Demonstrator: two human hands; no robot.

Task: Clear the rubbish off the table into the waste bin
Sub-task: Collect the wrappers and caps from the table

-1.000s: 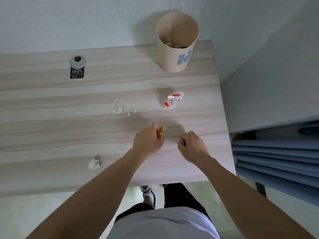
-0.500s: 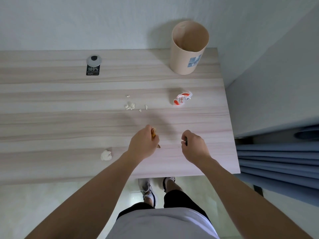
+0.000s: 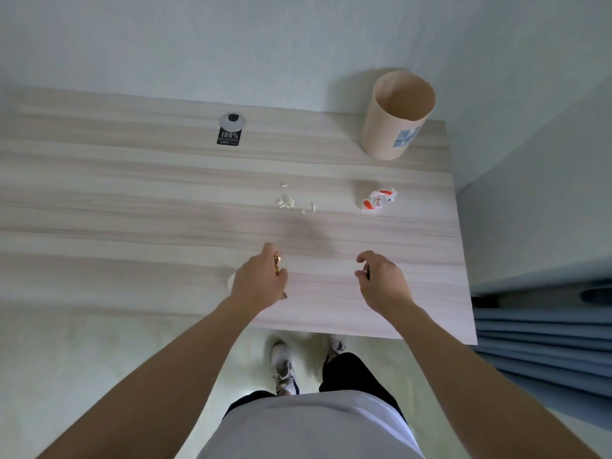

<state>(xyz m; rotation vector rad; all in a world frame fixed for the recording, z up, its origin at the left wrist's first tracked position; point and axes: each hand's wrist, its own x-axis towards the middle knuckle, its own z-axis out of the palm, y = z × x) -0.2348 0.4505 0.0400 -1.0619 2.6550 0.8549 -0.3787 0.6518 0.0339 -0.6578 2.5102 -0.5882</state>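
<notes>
My left hand (image 3: 258, 283) is closed around a small orange wrapper (image 3: 277, 262) that peeks out between thumb and fingers, above the table's front part. My right hand (image 3: 381, 281) is curled around a small dark scrap (image 3: 367, 270). A beige round waste bin (image 3: 395, 117) stands at the table's far right corner. A crumpled white and orange packet (image 3: 377, 201) lies in front of the bin. Several small white crumbs (image 3: 286, 203) lie mid-table. A white paper ball (image 3: 231, 279) shows just left of my left hand, partly hidden by it.
The light wooden table (image 3: 132, 193) stands against a pale wall. A grey cable grommet (image 3: 232, 120) with a black sticker (image 3: 228, 138) sits at the back. Folded blue cloth (image 3: 543, 346) lies to the right, beside the table. My feet stand below the front edge.
The view has shifted, so the table and bin sit further right in the frame. My left hand now overlaps the white paper ball. Both hands keep their scraps and have spread apart.
</notes>
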